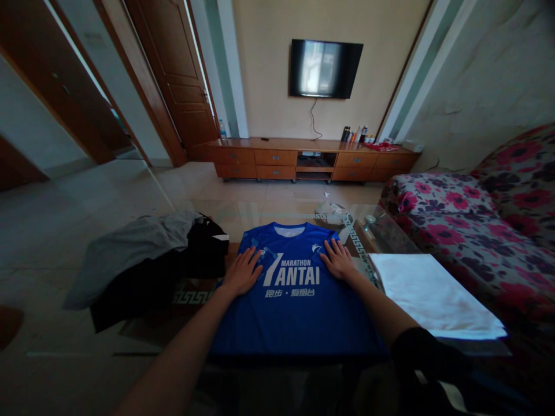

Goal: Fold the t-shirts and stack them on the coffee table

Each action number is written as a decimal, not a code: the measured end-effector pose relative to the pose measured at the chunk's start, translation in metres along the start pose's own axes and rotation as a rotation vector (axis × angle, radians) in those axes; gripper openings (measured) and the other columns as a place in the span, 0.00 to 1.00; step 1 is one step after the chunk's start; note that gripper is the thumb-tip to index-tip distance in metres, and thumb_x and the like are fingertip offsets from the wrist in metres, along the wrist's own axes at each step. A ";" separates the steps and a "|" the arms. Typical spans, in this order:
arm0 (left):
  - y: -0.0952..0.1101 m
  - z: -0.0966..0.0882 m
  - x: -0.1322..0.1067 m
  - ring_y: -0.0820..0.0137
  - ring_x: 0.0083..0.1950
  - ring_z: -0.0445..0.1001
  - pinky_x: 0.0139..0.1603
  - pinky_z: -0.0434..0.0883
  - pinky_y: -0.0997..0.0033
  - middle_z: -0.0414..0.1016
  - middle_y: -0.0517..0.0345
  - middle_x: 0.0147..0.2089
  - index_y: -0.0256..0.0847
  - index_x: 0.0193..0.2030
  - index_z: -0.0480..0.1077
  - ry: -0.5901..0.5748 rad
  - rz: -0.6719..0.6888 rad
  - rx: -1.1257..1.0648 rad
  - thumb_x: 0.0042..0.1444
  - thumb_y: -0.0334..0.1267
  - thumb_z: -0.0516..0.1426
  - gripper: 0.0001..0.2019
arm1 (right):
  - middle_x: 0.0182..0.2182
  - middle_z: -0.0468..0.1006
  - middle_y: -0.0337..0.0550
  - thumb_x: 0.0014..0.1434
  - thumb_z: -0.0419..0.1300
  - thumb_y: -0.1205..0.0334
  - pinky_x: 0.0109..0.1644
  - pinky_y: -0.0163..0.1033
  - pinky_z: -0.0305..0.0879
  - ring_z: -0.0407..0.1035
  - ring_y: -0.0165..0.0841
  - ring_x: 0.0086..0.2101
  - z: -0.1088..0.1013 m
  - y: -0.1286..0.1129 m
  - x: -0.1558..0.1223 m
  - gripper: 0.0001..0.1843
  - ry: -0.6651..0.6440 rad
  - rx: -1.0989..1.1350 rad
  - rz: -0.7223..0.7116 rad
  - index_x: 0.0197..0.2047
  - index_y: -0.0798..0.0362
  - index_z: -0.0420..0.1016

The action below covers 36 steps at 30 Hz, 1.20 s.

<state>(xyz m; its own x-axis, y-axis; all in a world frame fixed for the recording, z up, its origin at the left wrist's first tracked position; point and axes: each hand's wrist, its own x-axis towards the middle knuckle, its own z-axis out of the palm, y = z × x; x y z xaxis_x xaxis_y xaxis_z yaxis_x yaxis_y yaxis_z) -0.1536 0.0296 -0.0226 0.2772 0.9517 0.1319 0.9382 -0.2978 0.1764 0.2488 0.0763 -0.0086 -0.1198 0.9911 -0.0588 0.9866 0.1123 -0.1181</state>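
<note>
A blue sports shirt [295, 323] with white "Marathon Yantai" lettering lies front up on a glass table, its neckline pointing away from me. My left hand [243, 270] rests flat on its left side near the shoulder, fingers spread. On the opposite side, my right hand [338, 260] presses the fabric by the small white logo, its fingers also stretched out. Neither hand grips anything. Right of the shirt is a folded white cloth [433, 294]. To the left lies a loose heap of grey clothing [139, 248] and black clothing [143, 294].
The glass table [390, 231] has a patterned border; a crumpled clear plastic bag [332, 212] is near its far edge. A flowered sofa [468, 242] stands at the right. Beyond are a low wooden cabinet [275, 157] with bottles and a wall-mounted television [325, 69].
</note>
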 end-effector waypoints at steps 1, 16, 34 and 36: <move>0.000 -0.001 0.000 0.58 0.78 0.46 0.76 0.48 0.52 0.48 0.54 0.78 0.46 0.75 0.53 -0.007 -0.002 0.000 0.70 0.56 0.41 0.32 | 0.76 0.33 0.43 0.69 0.32 0.32 0.74 0.54 0.31 0.28 0.43 0.73 -0.001 0.000 0.001 0.44 -0.005 0.003 0.010 0.78 0.47 0.39; 0.007 -0.003 0.019 0.52 0.78 0.47 0.74 0.48 0.48 0.50 0.46 0.78 0.42 0.73 0.56 0.015 -0.113 -0.014 0.67 0.58 0.44 0.33 | 0.76 0.37 0.45 0.67 0.36 0.30 0.74 0.57 0.28 0.30 0.45 0.73 0.004 -0.019 0.005 0.45 0.032 0.010 -0.006 0.78 0.47 0.42; -0.017 0.002 0.072 0.51 0.78 0.44 0.75 0.44 0.48 0.50 0.38 0.77 0.31 0.73 0.54 0.129 -0.281 0.089 0.66 0.57 0.43 0.37 | 0.76 0.35 0.54 0.66 0.33 0.30 0.74 0.54 0.28 0.30 0.44 0.73 0.006 0.005 0.061 0.52 0.104 0.036 0.139 0.77 0.62 0.39; -0.022 0.005 0.076 0.50 0.78 0.43 0.75 0.44 0.46 0.48 0.36 0.77 0.30 0.74 0.51 0.088 -0.289 0.080 0.66 0.59 0.42 0.40 | 0.76 0.35 0.54 0.66 0.32 0.30 0.74 0.54 0.27 0.30 0.44 0.73 0.009 0.007 0.064 0.52 0.093 0.032 0.130 0.77 0.63 0.39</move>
<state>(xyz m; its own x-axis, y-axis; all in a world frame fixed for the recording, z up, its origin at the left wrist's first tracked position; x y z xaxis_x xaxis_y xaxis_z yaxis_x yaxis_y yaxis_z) -0.1517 0.1093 -0.0217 -0.0186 0.9849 0.1722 0.9899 -0.0061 0.1416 0.2471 0.1402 -0.0217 0.0204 0.9997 0.0162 0.9889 -0.0178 -0.1475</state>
